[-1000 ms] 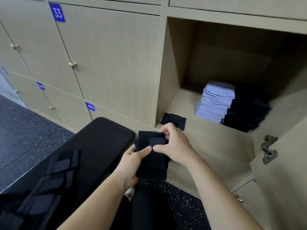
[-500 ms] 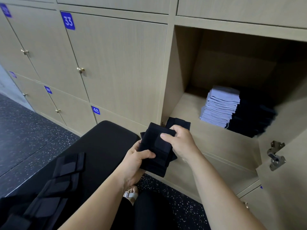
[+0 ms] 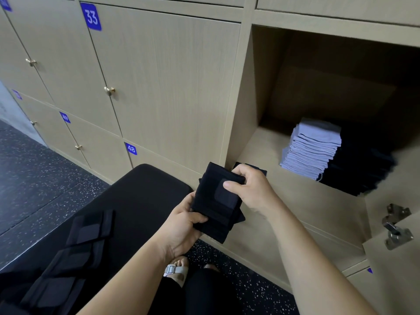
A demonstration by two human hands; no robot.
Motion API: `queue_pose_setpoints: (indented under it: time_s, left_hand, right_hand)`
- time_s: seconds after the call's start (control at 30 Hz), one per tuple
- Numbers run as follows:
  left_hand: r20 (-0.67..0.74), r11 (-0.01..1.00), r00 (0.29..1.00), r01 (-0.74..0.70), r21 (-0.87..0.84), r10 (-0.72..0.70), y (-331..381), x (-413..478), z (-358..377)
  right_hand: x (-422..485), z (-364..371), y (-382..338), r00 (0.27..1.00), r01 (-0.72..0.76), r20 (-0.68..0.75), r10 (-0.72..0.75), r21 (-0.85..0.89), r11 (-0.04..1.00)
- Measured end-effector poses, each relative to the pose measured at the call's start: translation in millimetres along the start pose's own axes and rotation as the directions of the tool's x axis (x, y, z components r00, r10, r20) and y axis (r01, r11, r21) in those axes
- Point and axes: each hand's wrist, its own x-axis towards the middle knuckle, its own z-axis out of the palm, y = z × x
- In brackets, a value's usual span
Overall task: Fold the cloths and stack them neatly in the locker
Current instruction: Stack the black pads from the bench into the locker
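A folded black cloth [image 3: 214, 202] is held in the air just in front of the open locker [image 3: 306, 196]. My left hand [image 3: 184, 226] grips its lower left edge, thumb on top. My right hand [image 3: 251, 189] pinches its upper right corner. Behind my right hand another folded black cloth [image 3: 261, 171] lies on the locker floor near the front left corner, mostly hidden. Deeper inside stand a stack of light grey cloths [image 3: 311, 148] and, to its right, a stack of black cloths [image 3: 361, 164]. Several unfolded black cloths [image 3: 75, 251] lie on the black bench.
The black padded bench [image 3: 136, 201] runs from the lower left up to the lockers. Closed locker doors numbered 33 [image 3: 159, 83] and 48 fill the left. The open locker door with its metal hinge [image 3: 396, 226] stands at the right. My sandalled foot [image 3: 176, 270] rests on the speckled floor.
Both hands have lifted the folded black cloth up and slightly right, closer to the locker opening. The view has shifted a little toward the lockers.
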Motion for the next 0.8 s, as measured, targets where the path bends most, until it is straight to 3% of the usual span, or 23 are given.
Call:
queue_pose_setpoints:
  time_s: [0.13, 0.27, 0.37, 0.53, 0.8]
  left_hand:
    - [-0.012, 0.998, 1.000, 0.010, -0.056, -0.011, 0, 6, 2]
    - [-0.043, 0.994, 0.999, 0.022, -0.107, -0.027, 2, 8, -2]
    - [-0.071, 0.993, 0.997, 0.024, -0.120, -0.033, 3, 10, -3]
    - [-0.100, 0.996, 0.994, 0.033, -0.086, -0.042, 5, 14, 5]
    - [-0.166, 0.999, 0.986, 0.022, -0.033, -0.027, 8, 15, 8]
  right_hand:
    - [3, -3, 0, 0.997, -0.080, 0.015, 0.079, 0.274, 0.958]
    - [8, -9, 4, 0.975, -0.100, -0.136, 0.175, 0.432, 0.896]
    - [8, -8, 8, 0.949, -0.084, -0.258, 0.182, 0.350, 0.933]
    - [10, 5, 12, 0.942, -0.044, -0.318, 0.103, 0.188, 0.981]
    - [18, 1, 23, 0.947, -0.087, -0.303, 0.108, 0.081, 0.993]
